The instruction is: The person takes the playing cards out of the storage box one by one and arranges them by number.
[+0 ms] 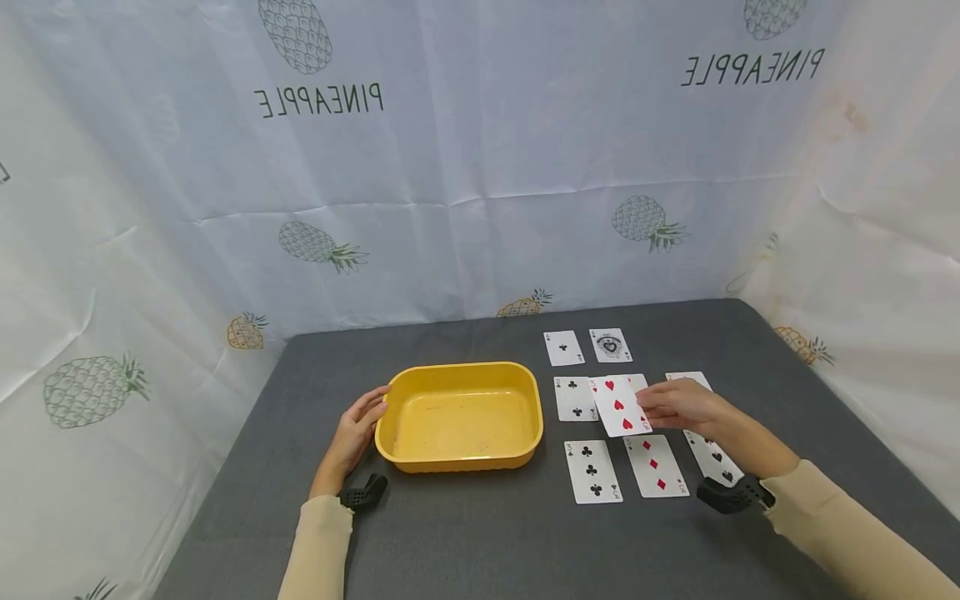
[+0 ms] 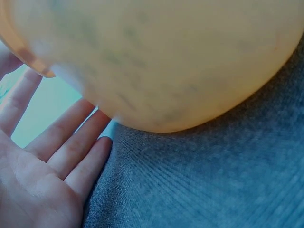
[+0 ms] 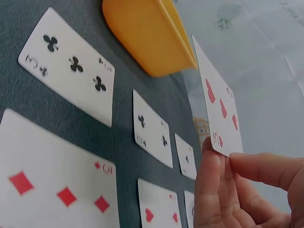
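My right hand (image 1: 686,406) pinches a three of hearts (image 1: 619,406) between thumb and fingers, raised above the laid-out cards. In the right wrist view the card (image 3: 219,102) stands tilted up from the fingertips. It partly covers a two of hearts (image 3: 158,203). My left hand (image 1: 358,433) touches the left side of a yellow plastic tub (image 1: 459,463), its fingers fairly straight along the wall in the left wrist view. Around the right hand lie a two of clubs (image 1: 574,398), three of clubs (image 1: 592,472), three of diamonds (image 1: 656,466) and a partly hidden spade card (image 1: 712,457).
At the back lie an ace of clubs (image 1: 563,348) and an ace of spades (image 1: 611,345). Another card (image 1: 690,377) is mostly hidden behind the right hand. The dark grey tabletop (image 1: 480,542) meets a white pineapple-print curtain (image 1: 480,250) at the back and sides.
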Tool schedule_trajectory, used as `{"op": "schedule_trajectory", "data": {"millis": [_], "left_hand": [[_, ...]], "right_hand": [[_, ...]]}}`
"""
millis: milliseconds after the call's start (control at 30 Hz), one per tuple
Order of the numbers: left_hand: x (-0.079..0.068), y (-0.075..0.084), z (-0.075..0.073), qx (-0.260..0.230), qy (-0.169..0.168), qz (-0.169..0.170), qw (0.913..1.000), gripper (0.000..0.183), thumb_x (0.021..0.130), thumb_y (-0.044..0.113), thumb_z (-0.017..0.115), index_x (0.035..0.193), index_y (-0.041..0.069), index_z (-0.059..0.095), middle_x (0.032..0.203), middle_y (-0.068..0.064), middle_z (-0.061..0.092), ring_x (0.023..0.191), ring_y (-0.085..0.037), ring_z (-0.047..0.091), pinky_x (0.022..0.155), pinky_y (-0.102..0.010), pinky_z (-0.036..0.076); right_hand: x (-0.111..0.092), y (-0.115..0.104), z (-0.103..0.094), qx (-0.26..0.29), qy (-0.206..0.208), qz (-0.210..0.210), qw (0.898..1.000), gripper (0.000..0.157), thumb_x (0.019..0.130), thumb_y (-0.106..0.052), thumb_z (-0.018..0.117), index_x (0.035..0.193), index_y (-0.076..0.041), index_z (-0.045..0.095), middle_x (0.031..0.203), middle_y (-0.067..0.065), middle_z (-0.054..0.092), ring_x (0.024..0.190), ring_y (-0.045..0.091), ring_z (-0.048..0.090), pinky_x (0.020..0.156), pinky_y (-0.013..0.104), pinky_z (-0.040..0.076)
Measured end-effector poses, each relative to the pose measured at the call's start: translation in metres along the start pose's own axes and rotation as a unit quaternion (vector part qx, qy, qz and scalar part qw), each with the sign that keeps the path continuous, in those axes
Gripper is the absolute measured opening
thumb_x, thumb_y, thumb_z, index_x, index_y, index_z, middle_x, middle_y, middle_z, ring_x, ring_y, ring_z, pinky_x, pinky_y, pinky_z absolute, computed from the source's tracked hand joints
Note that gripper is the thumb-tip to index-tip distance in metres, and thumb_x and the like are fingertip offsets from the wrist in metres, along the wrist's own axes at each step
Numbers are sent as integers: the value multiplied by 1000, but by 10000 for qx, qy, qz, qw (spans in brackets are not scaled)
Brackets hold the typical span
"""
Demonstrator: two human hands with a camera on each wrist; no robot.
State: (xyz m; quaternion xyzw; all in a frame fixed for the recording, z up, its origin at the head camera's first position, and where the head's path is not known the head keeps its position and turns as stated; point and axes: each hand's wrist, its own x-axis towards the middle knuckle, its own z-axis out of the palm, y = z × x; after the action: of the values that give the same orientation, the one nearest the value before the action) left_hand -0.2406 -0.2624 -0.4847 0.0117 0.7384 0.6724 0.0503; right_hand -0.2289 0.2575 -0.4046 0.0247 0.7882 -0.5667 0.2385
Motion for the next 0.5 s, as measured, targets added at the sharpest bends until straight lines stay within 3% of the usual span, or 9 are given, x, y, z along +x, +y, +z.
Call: {"op": "schedule_trajectory", "data": {"millis": [333,500], "left_hand": [[1,1,0,2,16,-17,10000,52,99,29,54,144,6,41,118,17,55,106,8,58,88,-13,50],[1,2,0,1,-27,-6,10000,53,99,30,54,144,6,40,117,18,55,105,7,58,88,-13,50]], "right_hand": [[-8,17,-33,-482,96,-54,9988,56,96,-20,59,131,21,43,86,-10,67,79,4,64,74,21,57],[-12,26,-51,-405,105,-34,9991,56,96,-18,59,131,22,41,86,-11,68,79,4,67,74,22,58]]}}
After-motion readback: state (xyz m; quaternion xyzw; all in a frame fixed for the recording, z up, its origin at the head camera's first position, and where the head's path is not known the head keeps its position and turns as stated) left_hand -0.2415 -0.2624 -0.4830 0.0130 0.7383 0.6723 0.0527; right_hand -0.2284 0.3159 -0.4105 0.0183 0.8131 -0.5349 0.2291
